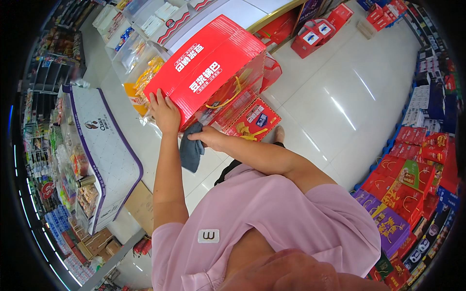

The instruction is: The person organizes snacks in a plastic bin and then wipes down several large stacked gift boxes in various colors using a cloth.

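Observation:
A large red gift box (211,65) with white lettering and a yellow cord handle stands before me at the upper centre. My left hand (164,112) lies with spread fingers on the near left corner of its top. Just below that corner, my right hand (210,137) grips a grey-blue cloth (192,147), which hangs down from the fingers and touches the box's near lower edge. Beside the box's side, a smaller red carton (254,122) with a yellow food picture sits low, near my foot.
Bins of wrapped snacks (147,78) adjoin the box on the left. A white display counter with purple trim (109,134) stands farther left. Red gift boxes (313,36) rest on the tiled floor (327,91) beyond. Stacked red and purple gift boxes (391,222) line the right side.

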`<state>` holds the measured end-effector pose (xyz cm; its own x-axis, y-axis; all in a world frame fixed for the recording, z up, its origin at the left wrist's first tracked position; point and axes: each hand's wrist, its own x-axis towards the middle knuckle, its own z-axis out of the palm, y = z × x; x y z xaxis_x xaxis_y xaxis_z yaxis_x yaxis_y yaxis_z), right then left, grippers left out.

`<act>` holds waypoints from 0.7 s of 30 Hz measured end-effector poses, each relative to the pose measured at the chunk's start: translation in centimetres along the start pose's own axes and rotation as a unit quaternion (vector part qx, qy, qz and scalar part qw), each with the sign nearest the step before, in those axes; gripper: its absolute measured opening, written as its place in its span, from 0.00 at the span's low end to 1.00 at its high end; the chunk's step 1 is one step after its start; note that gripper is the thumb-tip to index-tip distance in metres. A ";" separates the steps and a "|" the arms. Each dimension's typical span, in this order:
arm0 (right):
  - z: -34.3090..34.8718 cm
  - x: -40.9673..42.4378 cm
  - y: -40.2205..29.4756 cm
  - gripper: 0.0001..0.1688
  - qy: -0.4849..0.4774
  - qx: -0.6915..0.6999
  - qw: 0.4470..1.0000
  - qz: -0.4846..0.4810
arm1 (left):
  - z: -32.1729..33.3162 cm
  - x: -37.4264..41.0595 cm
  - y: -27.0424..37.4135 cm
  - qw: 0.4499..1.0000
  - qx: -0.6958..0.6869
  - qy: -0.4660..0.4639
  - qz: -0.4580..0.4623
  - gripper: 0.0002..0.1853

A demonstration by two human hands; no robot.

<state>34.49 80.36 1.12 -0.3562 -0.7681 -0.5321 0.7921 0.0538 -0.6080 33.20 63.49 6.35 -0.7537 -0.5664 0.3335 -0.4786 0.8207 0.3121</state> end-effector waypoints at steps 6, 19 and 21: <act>-8.1 -1.8 -6.3 0.22 0.141 0.148 0.972 -0.114 | 0.4 0.4 0.2 1.000 -0.020 0.012 0.008 0.25; -9.0 -4.0 -10.7 0.34 0.470 -0.158 0.826 -0.268 | 3.2 1.4 -3.1 0.992 0.089 0.032 0.085 0.26; -7.2 1.1 -5.1 0.41 0.464 -0.228 0.840 -0.169 | 3.4 1.9 -5.1 0.992 0.059 0.038 0.105 0.25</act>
<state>26.51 83.79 -0.64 -0.9221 0.0271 -0.3860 0.3723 0.3332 -0.8662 32.65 58.51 2.33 -0.8078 -0.3832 0.4479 -0.3682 0.9214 0.1242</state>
